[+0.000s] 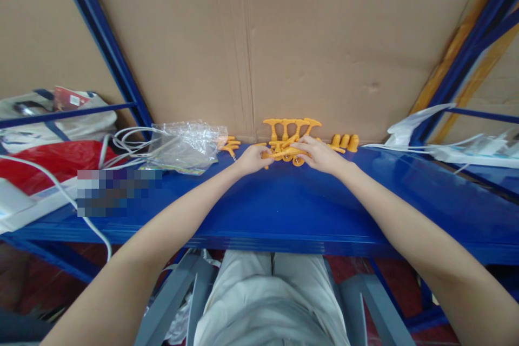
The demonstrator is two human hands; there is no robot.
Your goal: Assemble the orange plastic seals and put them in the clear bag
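Both of my hands are at a cluster of yellow plastic pieces at the back of the blue shelf. My left hand (pixel 253 160) is closed, its fingers pinching the left end of a yellow plastic piece (pixel 279 154). From the other side my right hand (pixel 320 154) curls over the cluster, its fingertips closed on yellow plastic; the exact part is hidden. Just behind, several hammer-shaped yellow pieces (pixel 285 122) stand in a row against the cardboard. More yellow pieces with round ends (pixel 299 161) lie beneath my hands.
Three short yellow pieces (pixel 345 142) stand to the right. At left are branched yellow pieces (pixel 230 144), a clear plastic bag (pixel 182 146), white cables (pixel 130 138) and a red bag (pixel 57 159). A cardboard wall (pixel 324 38) closes the back of the blue shelf (pixel 279 205).
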